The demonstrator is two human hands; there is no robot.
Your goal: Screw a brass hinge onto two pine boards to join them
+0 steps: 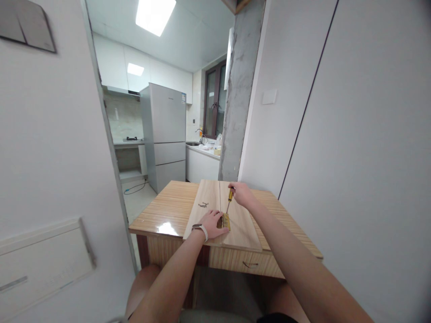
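Two pale wooden boards (239, 220) lie side by side on a striped wooden table (168, 211). A brass hinge (225, 221) sits across the seam between them near the front. My left hand (213, 223), with a watch on the wrist, rests on the left board with its fingers pressed against the hinge. My right hand (241, 194) is closed around the yellow handle of a screwdriver (229, 201), whose tip points down at the hinge. A few small screws (203, 205) lie on the left board.
The table has a front drawer with a handle (250, 264). White walls stand close on both sides. Behind the table a doorway opens to a kitchen with a grey fridge (165, 134), a counter and a concrete pillar (237, 98).
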